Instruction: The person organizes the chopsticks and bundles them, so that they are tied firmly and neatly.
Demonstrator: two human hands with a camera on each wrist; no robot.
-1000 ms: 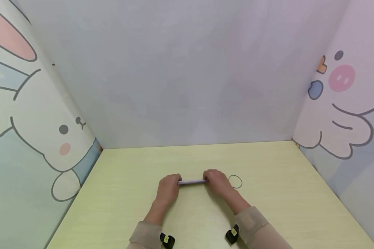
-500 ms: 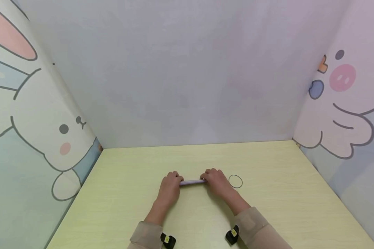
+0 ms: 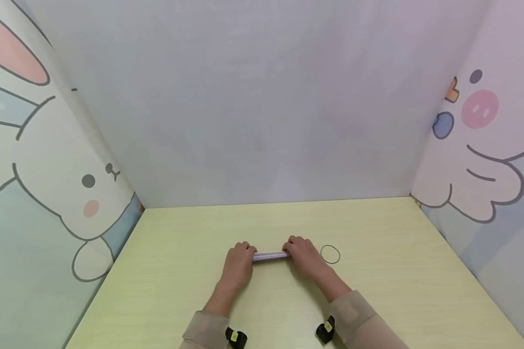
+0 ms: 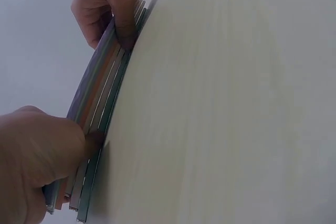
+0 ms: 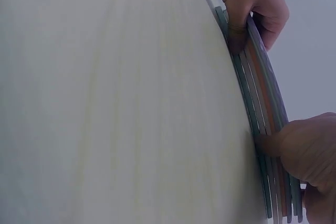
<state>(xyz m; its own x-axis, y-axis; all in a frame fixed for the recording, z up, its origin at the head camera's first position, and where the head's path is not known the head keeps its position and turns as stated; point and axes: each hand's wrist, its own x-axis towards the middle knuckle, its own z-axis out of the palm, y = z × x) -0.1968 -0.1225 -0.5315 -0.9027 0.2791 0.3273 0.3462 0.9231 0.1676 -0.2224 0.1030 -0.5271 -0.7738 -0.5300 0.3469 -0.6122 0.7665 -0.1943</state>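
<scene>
A bundle of long thin sticks [image 3: 270,256], pale purple from above, spans the gap between both hands near the table's middle. In the left wrist view the sticks [image 4: 106,90] lie side by side in dark green, grey, orange and purple, their ends uneven. The left hand [image 3: 238,265] grips one end, thumb on the near side and fingers behind. At the opposite end the right hand [image 3: 304,257] holds the bundle the same way. The right wrist view also shows the thumb of the right hand [image 5: 310,148] pressed across the sticks [image 5: 257,85]. The palms hide parts of both ends.
A thin dark loop [image 3: 339,254], like an elastic band, lies just right of the right hand on the pale yellow table [image 3: 192,228]. Behind stands a grey wall [image 3: 262,121], with cartoon-printed panels at both sides. Small black devices [image 3: 236,338] sit at the wrists.
Both hands' fingers have shifted a little on the bundle, and the left hand has edged right. The bundle shows a slightly broader, more striped side in the head view.
</scene>
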